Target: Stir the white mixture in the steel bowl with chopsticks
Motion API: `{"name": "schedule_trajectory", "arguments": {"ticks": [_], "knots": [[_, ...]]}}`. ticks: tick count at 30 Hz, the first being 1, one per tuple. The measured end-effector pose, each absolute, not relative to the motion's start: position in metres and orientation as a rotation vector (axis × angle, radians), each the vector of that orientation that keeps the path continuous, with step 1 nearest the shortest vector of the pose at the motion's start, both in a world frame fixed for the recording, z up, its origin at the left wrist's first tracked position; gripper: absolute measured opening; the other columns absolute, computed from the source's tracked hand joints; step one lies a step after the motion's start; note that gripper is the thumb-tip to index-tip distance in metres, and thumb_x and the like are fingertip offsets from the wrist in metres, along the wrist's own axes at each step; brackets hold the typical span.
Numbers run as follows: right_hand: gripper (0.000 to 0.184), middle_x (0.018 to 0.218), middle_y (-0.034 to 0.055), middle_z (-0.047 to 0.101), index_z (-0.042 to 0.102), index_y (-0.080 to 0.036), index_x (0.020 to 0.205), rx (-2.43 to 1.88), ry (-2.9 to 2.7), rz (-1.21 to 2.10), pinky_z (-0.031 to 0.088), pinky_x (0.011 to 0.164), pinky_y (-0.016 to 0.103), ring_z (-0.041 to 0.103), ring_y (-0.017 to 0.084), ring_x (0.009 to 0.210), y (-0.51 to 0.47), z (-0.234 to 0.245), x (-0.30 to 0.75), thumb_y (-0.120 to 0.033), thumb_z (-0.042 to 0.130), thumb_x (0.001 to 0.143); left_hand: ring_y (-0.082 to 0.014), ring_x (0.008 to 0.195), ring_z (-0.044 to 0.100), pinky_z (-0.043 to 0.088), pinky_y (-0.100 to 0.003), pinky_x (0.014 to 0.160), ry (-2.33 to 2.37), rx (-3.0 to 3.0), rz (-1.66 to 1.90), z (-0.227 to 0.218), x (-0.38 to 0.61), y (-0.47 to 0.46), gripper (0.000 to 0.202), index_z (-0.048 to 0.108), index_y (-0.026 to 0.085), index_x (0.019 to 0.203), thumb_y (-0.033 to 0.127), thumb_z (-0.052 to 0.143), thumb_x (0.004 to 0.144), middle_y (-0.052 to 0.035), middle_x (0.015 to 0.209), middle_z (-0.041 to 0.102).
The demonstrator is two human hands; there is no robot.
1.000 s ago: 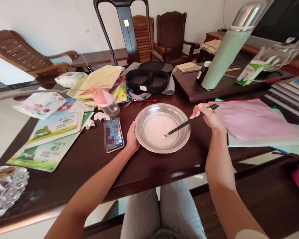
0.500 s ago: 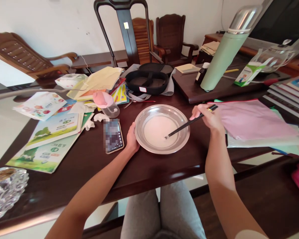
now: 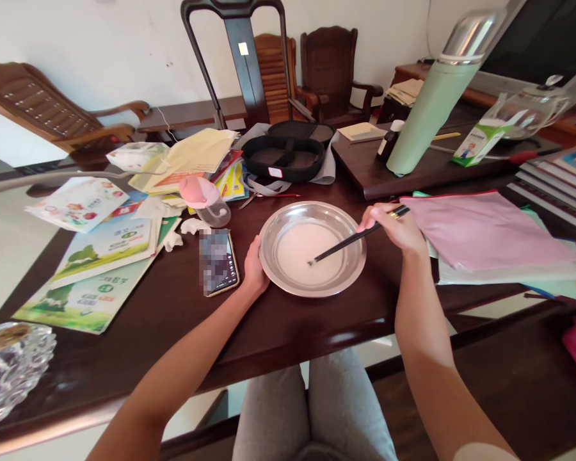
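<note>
A shallow metal bowl [image 3: 313, 288] stands on the dark table, with a whitish liquid [image 3: 300, 246] in its bottom. My left hand [image 3: 255, 266] grips the bowl's left rim; its fingertips are partly hidden by the bowl. My right hand [image 3: 397, 227] is closed around black chopsticks [image 3: 348, 241], held slantwise over the right rim. Their tips reach into the liquid near the middle of the bowl. Just left of my left hand lies a phone [image 3: 219, 262] with its screen lit.
A pink-lidded cup [image 3: 204, 200] and crumpled tissues [image 3: 173, 240] sit behind the phone, beside workbooks [image 3: 100, 256]. An open black case [image 3: 283, 157] is behind the bowl. Rightward are a pink pouch [image 3: 484, 230] and a tall green thermos [image 3: 434, 102]. A glass dish [image 3: 14, 365] stands front left.
My right hand has shifted slightly left, and the chopstick tips have moved left through the liquid. The left hand and bowl stay in place.
</note>
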State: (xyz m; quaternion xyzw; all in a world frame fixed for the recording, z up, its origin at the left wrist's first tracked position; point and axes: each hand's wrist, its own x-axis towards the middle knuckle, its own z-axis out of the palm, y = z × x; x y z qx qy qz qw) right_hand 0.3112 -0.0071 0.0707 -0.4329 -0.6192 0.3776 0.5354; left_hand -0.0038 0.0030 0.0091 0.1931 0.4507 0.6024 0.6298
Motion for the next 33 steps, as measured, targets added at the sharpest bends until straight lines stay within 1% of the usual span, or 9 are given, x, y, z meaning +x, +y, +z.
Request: {"name": "schedule_trajectory", "arguments": {"ticks": [3, 6, 9, 12, 16, 21, 26, 30, 33], "knots": [[0.049, 0.074, 0.0054, 0.083, 0.079, -0.025, 0.069, -1.055, -1.555, 0.934, 0.063, 0.084, 0.040, 0.080, 0.026, 0.076, -0.005, 0.075, 0.300, -0.072, 0.081, 0.085, -0.0288, 0.104, 0.078, 0.060, -0.036, 0.095, 1.027, 0.444, 1.364, 0.007, -0.005, 0.003, 0.034, 0.076, 0.020, 0.083, 0.050, 0.089, 0.078, -0.0046, 0.089, 0.082], [0.049, 0.076, 0.0048, 0.083, 0.078, -0.025, 0.069, -1.120, -1.457, 0.827, 0.062, 0.088, 0.040, 0.081, 0.025, 0.080, -0.005, 0.075, 0.303, -0.072, 0.082, 0.084, -0.0285, 0.104, 0.078, 0.060, -0.036, 0.096, 1.032, 0.446, 1.368, 0.007, -0.005, 0.004, 0.034, 0.077, 0.020, 0.083, 0.050, 0.089, 0.078, -0.0041, 0.090, 0.083], [0.051, 0.070, 0.0031, 0.080, 0.074, -0.026, 0.063, -1.138, -1.318, 0.718, 0.061, 0.085, 0.039, 0.079, 0.023, 0.073, -0.006, 0.070, 0.316, -0.070, 0.079, 0.088, -0.0283, 0.105, 0.078, 0.060, -0.036, 0.097, 1.025, 0.452, 1.372, 0.007, -0.004, 0.004, 0.034, 0.077, 0.020, 0.083, 0.050, 0.089, 0.076, -0.0042, 0.092, 0.083], [0.053, 0.066, 0.0028, 0.078, 0.072, -0.026, 0.060, -1.091, -1.363, 0.786, 0.060, 0.081, 0.039, 0.076, 0.023, 0.067, -0.008, 0.068, 0.319, -0.069, 0.078, 0.090, -0.0288, 0.105, 0.078, 0.060, -0.037, 0.097, 1.025, 0.458, 1.372, 0.007, -0.004, 0.004, 0.034, 0.077, 0.020, 0.082, 0.051, 0.089, 0.076, -0.0039, 0.092, 0.083], [0.051, 0.072, 0.0044, 0.082, 0.078, -0.026, 0.067, -1.059, -1.544, 0.928, 0.062, 0.083, 0.041, 0.080, 0.026, 0.074, -0.006, 0.074, 0.305, -0.074, 0.080, 0.084, -0.0288, 0.105, 0.078, 0.061, -0.038, 0.097, 1.043, 0.440, 1.366, 0.008, -0.004, 0.004, 0.032, 0.077, 0.020, 0.082, 0.050, 0.087, 0.079, -0.0049, 0.092, 0.084], [0.048, 0.074, 0.0041, 0.083, 0.077, -0.025, 0.068, -1.121, -1.417, 0.765, 0.061, 0.088, 0.041, 0.081, 0.025, 0.077, -0.005, 0.073, 0.309, -0.069, 0.082, 0.086, -0.0297, 0.106, 0.078, 0.061, -0.038, 0.097, 1.033, 0.439, 1.364, 0.009, -0.003, 0.003, 0.030, 0.076, 0.020, 0.083, 0.049, 0.086, 0.080, -0.0052, 0.092, 0.083], [0.052, 0.064, 0.0028, 0.077, 0.073, -0.025, 0.060, -1.051, -1.372, 0.797, 0.060, 0.078, 0.040, 0.076, 0.024, 0.066, -0.007, 0.067, 0.321, -0.066, 0.078, 0.092, -0.0294, 0.106, 0.078, 0.061, -0.037, 0.098, 1.038, 0.451, 1.376, 0.009, -0.003, 0.004, 0.030, 0.076, 0.021, 0.080, 0.049, 0.088, 0.078, -0.0040, 0.089, 0.083], [0.050, 0.073, 0.0049, 0.082, 0.078, -0.026, 0.068, -1.046, -1.554, 0.956, 0.062, 0.082, 0.041, 0.080, 0.026, 0.075, -0.006, 0.073, 0.305, -0.071, 0.080, 0.086, -0.0290, 0.107, 0.078, 0.061, -0.037, 0.099, 1.052, 0.444, 1.370, 0.009, -0.004, 0.004, 0.029, 0.077, 0.020, 0.082, 0.048, 0.085, 0.081, -0.0048, 0.092, 0.083], [0.051, 0.076, 0.0047, 0.083, 0.078, -0.026, 0.069, -1.103, -1.522, 0.884, 0.062, 0.088, 0.041, 0.081, 0.027, 0.081, -0.005, 0.076, 0.299, -0.075, 0.081, 0.083, -0.0293, 0.107, 0.079, 0.061, -0.039, 0.099, 1.052, 0.444, 1.357, 0.009, -0.004, 0.003, 0.028, 0.078, 0.020, 0.084, 0.048, 0.083, 0.083, -0.0049, 0.093, 0.084]]}}
